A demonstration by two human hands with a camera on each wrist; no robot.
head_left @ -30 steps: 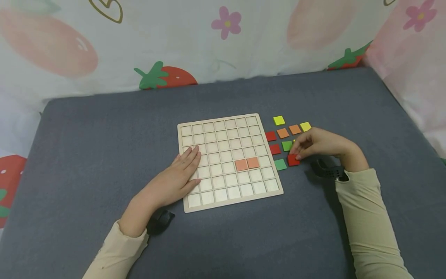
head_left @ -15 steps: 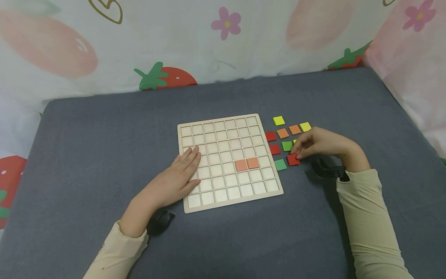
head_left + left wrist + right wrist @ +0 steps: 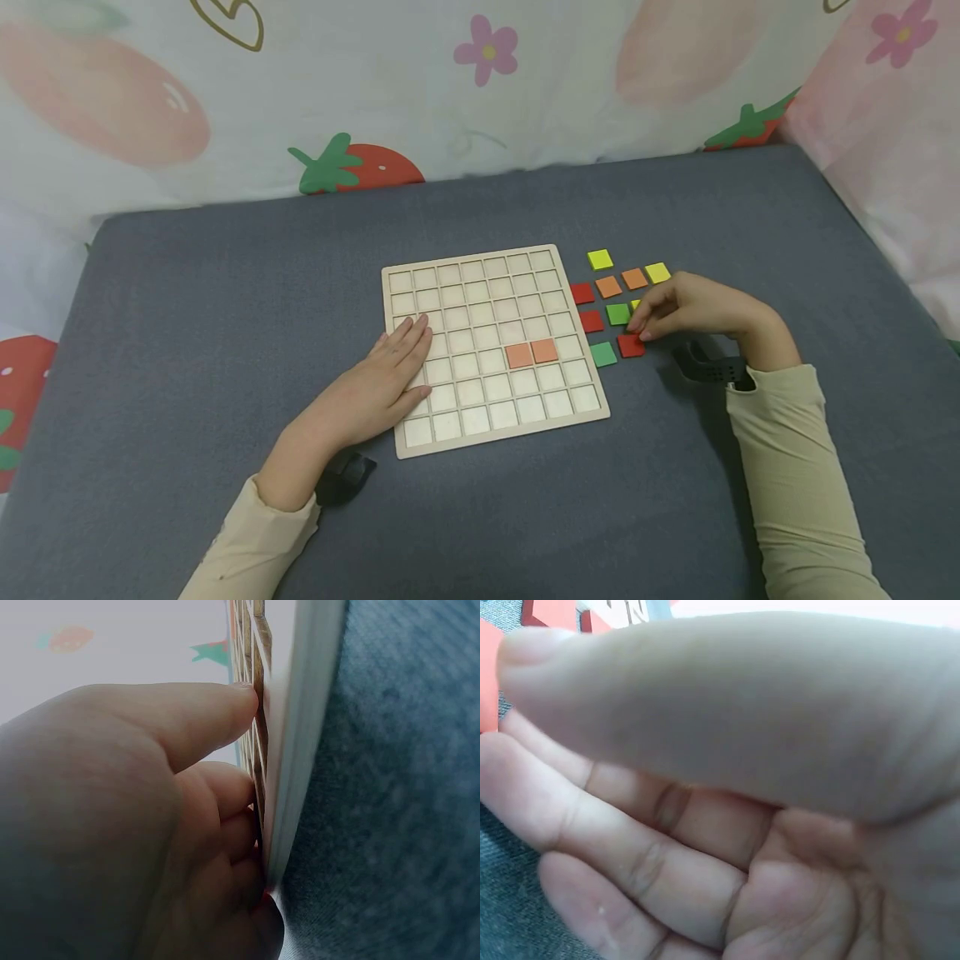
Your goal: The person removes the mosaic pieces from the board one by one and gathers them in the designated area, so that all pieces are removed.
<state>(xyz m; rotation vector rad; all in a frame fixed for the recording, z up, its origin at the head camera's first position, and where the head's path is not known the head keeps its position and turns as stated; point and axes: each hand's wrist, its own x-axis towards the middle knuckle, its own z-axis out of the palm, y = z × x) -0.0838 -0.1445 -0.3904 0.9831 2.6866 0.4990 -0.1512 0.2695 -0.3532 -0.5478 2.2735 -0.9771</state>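
A square wooden grid board [image 3: 501, 432] lies on the grey cloth, its shallow cells mostly bare. Two salmon-orange tiles [image 3: 531, 353] fill neighbouring cells at its lower right. My left hand [image 3: 378, 383] rests on the board's left side, fingers straight and together; in the left wrist view the thumb [image 3: 217, 712] touches the grid by the board's edge. Right of the board, my right hand [image 3: 693, 308] pinches the corner of a red tile [image 3: 631, 346] between thumb and finger. In the right wrist view that red tile [image 3: 487, 679] shows beside the thumb tip, the other fingers loosely curled.
Loose tiles lie right of the board: red tiles [image 3: 591, 322], green tiles [image 3: 603, 355], orange tiles [image 3: 608, 287] and yellow tiles [image 3: 599, 259]. A further yellow tile is partly hidden behind my right fingers. A fruit-patterned curtain [image 3: 540, 108] hangs behind the table's far edge.
My right hand has shifted very slightly to the right at the red tile, which stays almost in place. The left hand and the board have not moved.
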